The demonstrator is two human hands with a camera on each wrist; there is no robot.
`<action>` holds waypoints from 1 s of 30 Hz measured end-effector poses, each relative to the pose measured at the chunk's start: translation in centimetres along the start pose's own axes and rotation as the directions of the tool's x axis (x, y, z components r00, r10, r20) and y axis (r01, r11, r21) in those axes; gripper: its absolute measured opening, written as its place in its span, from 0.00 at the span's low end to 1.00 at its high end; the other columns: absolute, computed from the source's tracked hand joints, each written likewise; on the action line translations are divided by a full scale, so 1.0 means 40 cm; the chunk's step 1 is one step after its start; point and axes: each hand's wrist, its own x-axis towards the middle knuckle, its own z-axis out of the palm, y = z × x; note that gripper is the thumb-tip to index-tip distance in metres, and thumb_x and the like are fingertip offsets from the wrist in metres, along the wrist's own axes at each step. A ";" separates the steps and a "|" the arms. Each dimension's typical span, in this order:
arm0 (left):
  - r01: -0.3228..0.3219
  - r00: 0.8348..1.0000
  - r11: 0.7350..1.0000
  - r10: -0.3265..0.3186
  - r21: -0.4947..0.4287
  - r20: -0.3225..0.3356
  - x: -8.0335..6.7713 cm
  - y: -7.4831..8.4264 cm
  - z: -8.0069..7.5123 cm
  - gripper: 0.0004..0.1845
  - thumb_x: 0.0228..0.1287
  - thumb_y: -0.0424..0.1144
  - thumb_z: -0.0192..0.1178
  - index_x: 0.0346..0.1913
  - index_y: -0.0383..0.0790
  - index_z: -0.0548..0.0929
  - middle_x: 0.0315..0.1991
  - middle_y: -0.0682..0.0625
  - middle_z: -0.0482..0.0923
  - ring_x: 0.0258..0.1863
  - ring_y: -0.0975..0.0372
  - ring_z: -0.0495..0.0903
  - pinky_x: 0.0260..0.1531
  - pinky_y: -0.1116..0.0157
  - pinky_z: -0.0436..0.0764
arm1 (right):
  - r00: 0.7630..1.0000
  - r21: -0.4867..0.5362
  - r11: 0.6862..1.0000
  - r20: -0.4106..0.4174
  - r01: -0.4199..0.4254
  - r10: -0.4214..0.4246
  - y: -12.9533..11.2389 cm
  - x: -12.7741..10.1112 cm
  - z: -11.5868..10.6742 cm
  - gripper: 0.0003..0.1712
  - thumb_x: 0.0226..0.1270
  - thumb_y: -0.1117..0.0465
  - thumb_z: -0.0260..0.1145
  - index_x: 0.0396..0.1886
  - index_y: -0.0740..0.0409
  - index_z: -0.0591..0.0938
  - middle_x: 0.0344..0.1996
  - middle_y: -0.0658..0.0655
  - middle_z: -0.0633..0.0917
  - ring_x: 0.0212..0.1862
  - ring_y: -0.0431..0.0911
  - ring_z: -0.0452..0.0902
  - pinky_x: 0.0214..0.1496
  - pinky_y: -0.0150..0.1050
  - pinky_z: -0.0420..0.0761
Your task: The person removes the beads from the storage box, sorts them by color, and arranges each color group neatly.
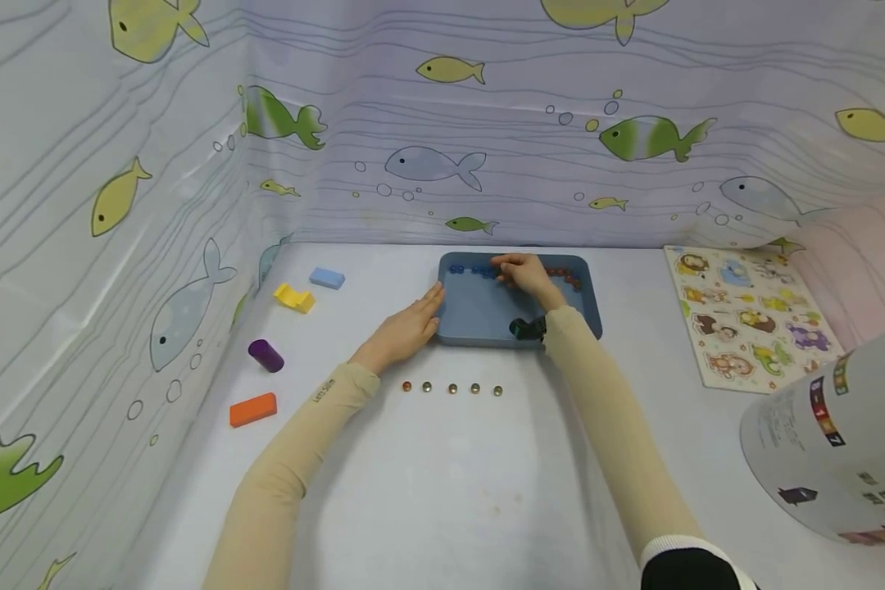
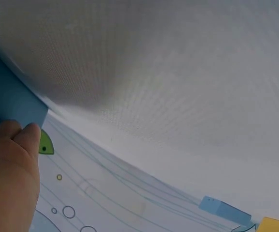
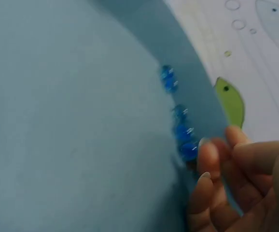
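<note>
Right hand [image 1: 525,276] pinches among blue beads [image 3: 183,130] (left hand [image 1: 406,329] flat against tray [image 1: 479,315]).

Bright, even light; both wrist views blurred.

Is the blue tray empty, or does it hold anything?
Not empty. The blue tray holds blue beads and red beads lined along its far wall, where the right hand reaches.
</note>
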 end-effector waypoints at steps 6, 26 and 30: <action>-0.004 1.000 1.000 0.005 0.007 -0.016 0.002 0.004 -0.005 0.30 0.78 0.44 0.35 0.77 0.38 0.45 0.79 0.50 0.35 0.78 0.58 0.43 0.78 0.59 0.49 | 0.997 -0.087 0.995 -0.069 -0.053 0.047 0.004 -0.005 -0.001 0.19 0.75 0.64 0.53 0.60 0.59 0.79 0.57 0.63 0.81 0.47 0.48 0.81 0.44 0.35 0.83; -0.009 1.000 1.000 0.009 0.002 -0.021 -0.002 0.004 0.000 0.30 0.78 0.43 0.36 0.77 0.37 0.45 0.79 0.48 0.35 0.78 0.56 0.44 0.78 0.58 0.50 | 0.991 0.133 0.983 -0.031 -0.122 0.128 0.026 -0.025 -0.030 0.20 0.73 0.65 0.55 0.62 0.67 0.76 0.46 0.62 0.83 0.33 0.35 0.80 0.38 0.26 0.83; -0.009 1.000 1.000 0.009 0.003 -0.018 -0.005 0.004 0.001 0.31 0.78 0.43 0.35 0.77 0.37 0.45 0.79 0.48 0.35 0.78 0.56 0.45 0.78 0.58 0.51 | 0.989 0.266 0.953 -0.003 -0.143 0.149 0.029 -0.039 -0.041 0.21 0.74 0.66 0.54 0.63 0.70 0.74 0.45 0.59 0.81 0.33 0.35 0.80 0.38 0.25 0.83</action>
